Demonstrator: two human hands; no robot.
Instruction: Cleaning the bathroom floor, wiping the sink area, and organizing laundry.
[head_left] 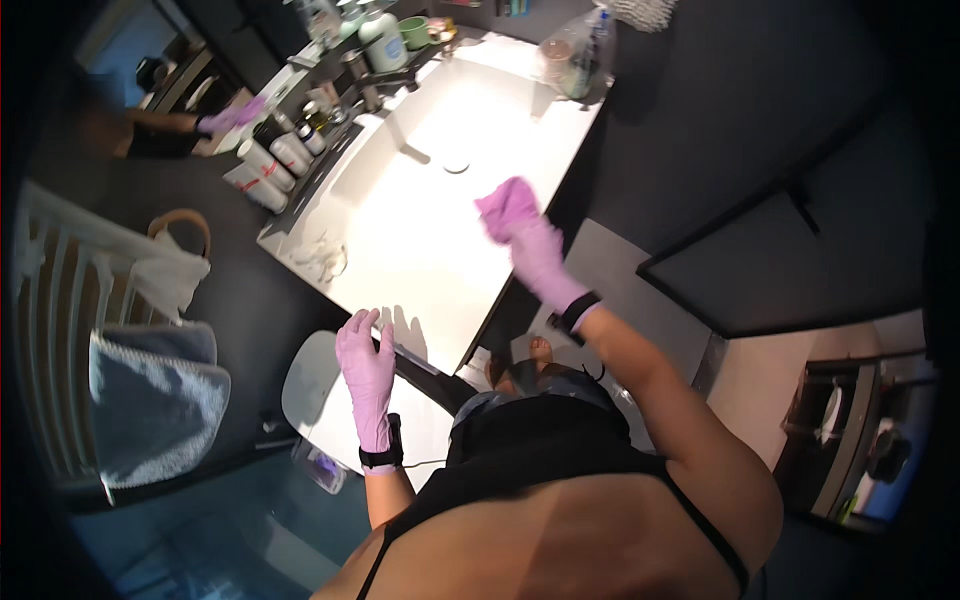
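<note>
- Around us is a dark-walled bathroom, with a white sink brightly lit in the middle.
- Just inside the sink's right edge, our right hand has its fingers closed on a bunched purple cloth; we cannot tell whether the cloth touches the sink.
- At the sink's near edge, our left hand is ungripped, fingers extended and slightly parted.
- A white crumpled item takes up the sink's left corner.
- Along the sink's back-left side we see white tubes, a black faucet jutting toward the basin, a pump bottle and a green cup.
- A clear plastic bag occupies the sink's far-right corner.
- Left of the sink hangs a blue-grey towel.
</note>
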